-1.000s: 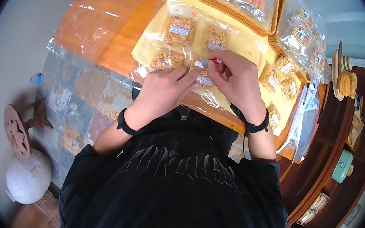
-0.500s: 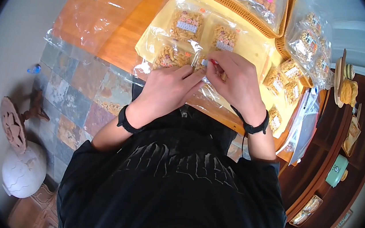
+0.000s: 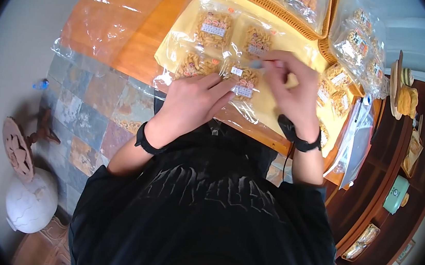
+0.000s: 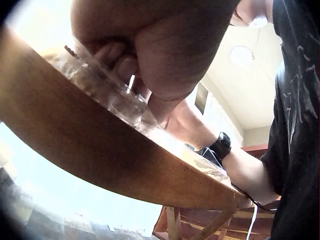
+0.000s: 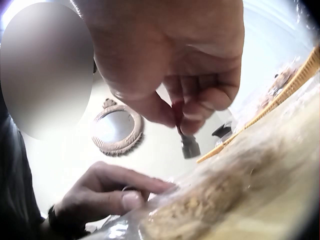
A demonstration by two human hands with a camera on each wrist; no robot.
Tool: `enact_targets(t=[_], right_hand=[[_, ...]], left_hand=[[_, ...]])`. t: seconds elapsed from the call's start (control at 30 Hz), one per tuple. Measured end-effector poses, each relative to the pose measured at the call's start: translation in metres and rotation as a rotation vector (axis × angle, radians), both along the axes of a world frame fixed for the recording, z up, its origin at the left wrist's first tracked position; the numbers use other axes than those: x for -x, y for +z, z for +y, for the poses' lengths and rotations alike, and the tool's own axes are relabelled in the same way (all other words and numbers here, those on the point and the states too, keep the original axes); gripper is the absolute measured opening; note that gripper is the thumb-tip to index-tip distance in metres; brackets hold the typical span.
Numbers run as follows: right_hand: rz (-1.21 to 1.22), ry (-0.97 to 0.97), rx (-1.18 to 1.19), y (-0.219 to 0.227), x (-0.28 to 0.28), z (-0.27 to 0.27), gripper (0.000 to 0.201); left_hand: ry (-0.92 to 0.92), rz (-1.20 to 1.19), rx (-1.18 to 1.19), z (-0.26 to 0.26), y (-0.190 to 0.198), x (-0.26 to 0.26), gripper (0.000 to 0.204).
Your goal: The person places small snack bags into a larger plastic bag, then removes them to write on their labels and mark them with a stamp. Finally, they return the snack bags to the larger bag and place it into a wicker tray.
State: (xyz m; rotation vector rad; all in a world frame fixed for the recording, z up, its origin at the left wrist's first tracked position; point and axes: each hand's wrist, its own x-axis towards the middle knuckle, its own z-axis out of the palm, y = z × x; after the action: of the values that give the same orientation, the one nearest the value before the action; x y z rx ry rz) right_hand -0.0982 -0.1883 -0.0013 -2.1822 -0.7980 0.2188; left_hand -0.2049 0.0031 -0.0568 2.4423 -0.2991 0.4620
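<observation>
My right hand (image 3: 300, 85) pinches a small red tool (image 5: 178, 114) with a grey end (image 5: 190, 150) between thumb and fingers. It hovers just right of the near-right bag (image 3: 246, 79) of brown crunchy snack pieces, which has a white price sticker (image 3: 236, 71). My left hand (image 3: 195, 97) rests over the near edge of the bags, its index finger stretched onto the plastic, as the right wrist view also shows. Beside it is another snack bag (image 3: 196, 64), partly under the fingers. Two further bags (image 3: 214, 29) (image 3: 258, 41) lie behind, all in clear plastic.
Yellow paper (image 3: 293, 53) covers part of the wooden table (image 3: 116, 14); clear plastic sheeting spreads left over the table edge. Wicker baskets (image 3: 281, 18) with packaged snacks stand at the back. Several small packets (image 3: 338, 76) lie at the right, with wooden shelves (image 3: 368, 180) beyond.
The right hand, with the red tool, has lifted off the near-right bag and moved right, uncovering its sticker and label. The left hand has stayed nearly in place.
</observation>
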Motion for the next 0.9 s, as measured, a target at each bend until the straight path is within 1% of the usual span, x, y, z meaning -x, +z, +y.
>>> enact_targets(t=[0.07, 0.1, 0.17, 0.23, 0.33, 0.4, 0.43, 0.47, 0.5, 0.53, 0.57, 0.6, 0.67, 0.8, 0.9], right_hand=[[-0.075, -0.180, -0.326, 0.001, -0.004, -0.020, 0.016], [-0.071, -0.182, -0.327, 0.002, -0.003, -0.027, 0.016], [0.025, -0.277, -0.490, 0.006, 0.002, -0.037, 0.014], [0.056, -0.309, -0.505, 0.004, 0.009, -0.046, 0.014], [0.115, -0.342, -0.528, 0.001, 0.023, -0.056, 0.014], [0.117, -0.390, -0.547, 0.003, 0.034, -0.061, 0.014], [0.131, -0.388, -0.583, 0.005, 0.040, -0.062, 0.016], [0.132, -0.394, -0.589, 0.007, 0.046, -0.061, 0.016], [0.118, -0.343, -0.588, 0.009, 0.052, -0.060, 0.016], [0.103, -0.293, -0.586, 0.010, 0.058, -0.060, 0.016], [0.083, -0.255, -0.537, 0.009, 0.062, -0.061, 0.017], [0.000, -0.186, -0.496, 0.009, 0.064, -0.058, 0.020], [-0.096, -0.097, -0.414, 0.008, 0.065, -0.053, 0.023], [-0.113, -0.074, -0.395, 0.008, 0.067, -0.048, 0.022], [-0.048, -0.071, -0.372, 0.008, 0.069, -0.053, 0.023]], left_hand=[[0.011, 0.003, -0.008, 0.000, -0.002, 0.000, 0.026], [0.017, 0.009, -0.017, -0.001, -0.003, 0.001, 0.028], [0.016, 0.003, -0.024, -0.001, -0.003, 0.001, 0.029], [0.014, -0.011, -0.030, -0.001, -0.001, -0.001, 0.030], [-0.038, -0.002, 0.013, 0.003, 0.003, -0.001, 0.034], [-0.116, 0.093, 0.228, 0.003, 0.007, 0.002, 0.035], [-0.120, 0.096, 0.223, 0.001, 0.012, 0.004, 0.035], [-0.120, 0.192, 0.338, -0.002, 0.021, 0.006, 0.038], [-0.118, 0.288, 0.454, -0.005, 0.026, 0.007, 0.041], [-0.123, 0.291, 0.449, -0.009, 0.027, 0.007, 0.041], [-0.127, 0.256, 0.448, -0.014, 0.028, 0.006, 0.043], [-0.134, 0.220, 0.446, -0.018, 0.030, 0.005, 0.045], [-0.157, 0.242, 0.443, -0.026, 0.033, 0.005, 0.047], [-0.214, 0.245, 0.417, -0.036, 0.037, 0.005, 0.050], [-0.236, 0.203, 0.404, -0.043, 0.037, 0.004, 0.049]])
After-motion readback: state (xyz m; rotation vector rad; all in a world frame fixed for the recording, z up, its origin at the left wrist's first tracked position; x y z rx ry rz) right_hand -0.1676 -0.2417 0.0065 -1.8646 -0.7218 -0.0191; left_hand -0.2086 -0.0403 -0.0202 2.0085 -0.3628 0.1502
